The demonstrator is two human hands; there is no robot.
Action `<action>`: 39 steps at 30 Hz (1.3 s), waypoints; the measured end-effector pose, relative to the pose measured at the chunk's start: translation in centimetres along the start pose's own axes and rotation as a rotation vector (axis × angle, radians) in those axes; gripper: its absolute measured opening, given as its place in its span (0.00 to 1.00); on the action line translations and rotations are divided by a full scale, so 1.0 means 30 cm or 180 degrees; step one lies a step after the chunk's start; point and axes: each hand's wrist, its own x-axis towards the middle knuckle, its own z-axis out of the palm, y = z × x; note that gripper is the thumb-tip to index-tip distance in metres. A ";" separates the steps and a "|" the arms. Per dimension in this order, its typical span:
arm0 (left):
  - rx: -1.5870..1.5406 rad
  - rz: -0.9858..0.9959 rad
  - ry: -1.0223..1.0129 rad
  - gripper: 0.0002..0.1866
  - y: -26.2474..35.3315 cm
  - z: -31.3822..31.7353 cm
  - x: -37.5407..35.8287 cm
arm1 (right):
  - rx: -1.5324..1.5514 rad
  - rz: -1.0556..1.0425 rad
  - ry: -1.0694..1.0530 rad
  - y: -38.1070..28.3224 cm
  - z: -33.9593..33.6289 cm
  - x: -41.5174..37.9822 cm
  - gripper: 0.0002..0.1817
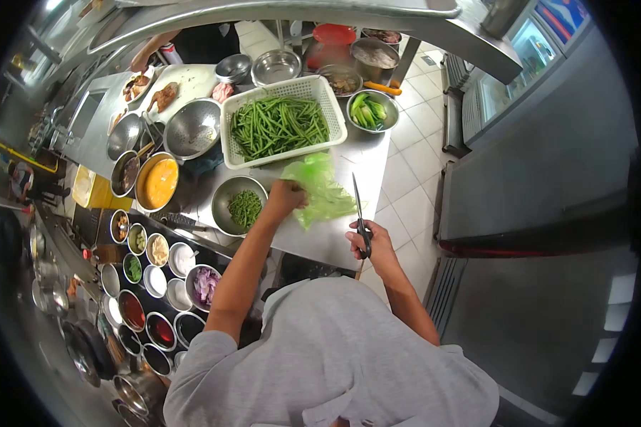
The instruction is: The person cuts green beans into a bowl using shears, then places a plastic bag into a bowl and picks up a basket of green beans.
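My right hand (375, 247) is closed around the black handles of a pair of scissors (357, 196), whose blades point away from me beside the table's right edge. With fingers drawn together, my left hand (286, 197) grips the left side of a thin green plastic bag (320, 186). The bag lies crumpled on the steel table (320, 238). Left of that hand stands a metal bowl (221, 201) with short-cut green pieces (245, 208). Just beyond the bag sits a white plastic basket (338, 117) heaped with long green beans (279, 128).
A bowl of leafy greens (367, 112) stands at the table's right corner. To the left are a colander (192, 128), a pot of orange liquid (158, 183) and several ingredient containers (155, 281). Overhead runs a metal shelf (278, 20). Another person's arm (149, 50) reaches in at the far side.
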 end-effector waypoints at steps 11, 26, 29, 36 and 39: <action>-0.1277 -0.1664 0.0541 0.14 0.040 -0.146 -0.368 | -0.1373 0.0274 -0.1209 -0.072 0.179 0.051 0.22; -0.1635 -0.1387 0.0427 0.13 0.077 -0.097 -0.393 | -0.3660 -0.2382 0.0788 0.110 0.299 0.278 0.22; -0.1173 -0.1397 0.0458 0.14 0.110 -0.087 -0.388 | -0.3282 -0.2181 0.1200 0.048 0.263 0.314 0.22; -0.0780 -0.1260 0.0390 0.15 0.119 -0.061 -0.356 | -0.2781 -0.2119 0.0992 -0.034 0.175 0.361 0.31; -0.1113 -0.1131 0.0340 0.17 0.132 -0.034 -0.344 | -0.2897 -0.2132 0.0306 0.029 0.222 0.313 0.36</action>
